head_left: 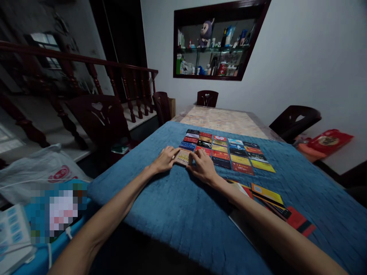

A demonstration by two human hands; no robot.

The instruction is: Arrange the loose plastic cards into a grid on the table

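right forearm (258, 214) hides part of loose cards (275, 202).

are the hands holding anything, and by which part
Nothing is lifted. Both hands press one pale card flat on the blue cloth: left hand at its left edge, right hand at its right edge.

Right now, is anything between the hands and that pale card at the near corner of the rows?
Nothing visible is. The left hand and the right hand both rest their fingertips right on the pale card, which lies flat on the blue cloth at the near left corner of the card rows.
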